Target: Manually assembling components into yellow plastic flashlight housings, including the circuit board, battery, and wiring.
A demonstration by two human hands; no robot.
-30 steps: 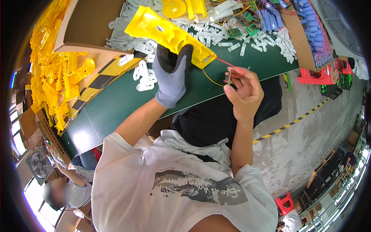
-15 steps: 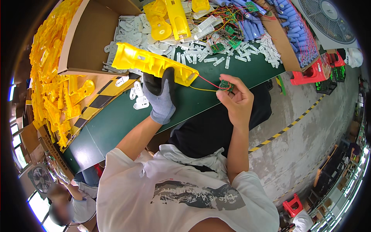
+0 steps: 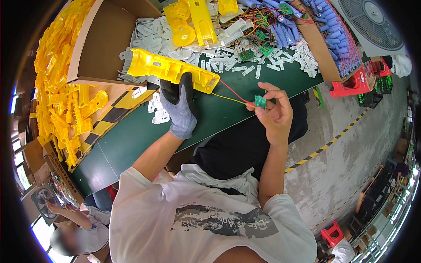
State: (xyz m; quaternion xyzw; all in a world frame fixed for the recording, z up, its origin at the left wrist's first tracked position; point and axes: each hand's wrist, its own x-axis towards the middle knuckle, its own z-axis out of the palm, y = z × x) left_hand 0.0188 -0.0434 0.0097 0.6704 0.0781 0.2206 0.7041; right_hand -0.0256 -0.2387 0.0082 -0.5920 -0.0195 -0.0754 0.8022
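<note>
My left hand (image 3: 180, 105), in a grey and black work glove, is closed around the underside of a long yellow plastic housing (image 3: 171, 69), its hollow, ribbed side showing. A red wire and a yellow wire (image 3: 230, 100) run from the housing's right end to a small green circuit board (image 3: 260, 102). My bare right hand (image 3: 275, 115) pinches that board between thumb and fingers, over the table's near edge. The wires stretch nearly straight between the two hands. White flat plastic pieces (image 3: 160, 116) lie beside my left wrist.
An open cardboard box (image 3: 94, 48) stands at the left, beside a large heap of yellow housings (image 3: 57, 65). White plastic strips (image 3: 258, 70), wired boards and blue cylindrical cells (image 3: 283, 35) cover the table's far side. A fan (image 3: 372, 22) is at the far right.
My right hand has moved slightly right and down with the circuit board, which is now turned to show its flat green face. The housing has shifted slightly left in my left hand.
</note>
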